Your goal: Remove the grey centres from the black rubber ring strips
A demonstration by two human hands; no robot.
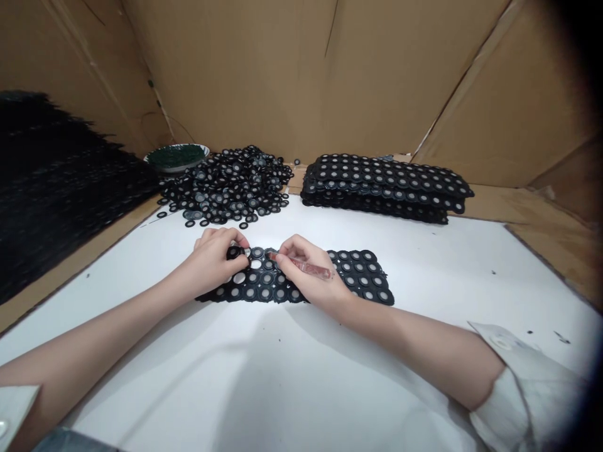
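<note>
A black sheet of joined discs (pixel 362 276) with pale round centres lies flat on the white work surface. Over its left part, my left hand (pixel 219 254) is closed, with a small black ring (pixel 234 252) between thumb and fingers. White round openings show in the sheet beside these fingertips. My right hand (pixel 311 270) rests over the sheet's middle, fingers wrapped round a slim reddish-brown tool (pixel 308 268) that looks wrapped in clear plastic. Its tip points left at the discs; the exact kind of tool cannot be made out.
Loose black rings form a pile (pixel 230 185) at the back left, near a bowl of dark green material (pixel 176 157). Stacked disc sheets (pixel 386 185) stand at the back right. A dark bristly stack (pixel 56 182) fills the left side. Cardboard walls (pixel 301 75) enclose the back.
</note>
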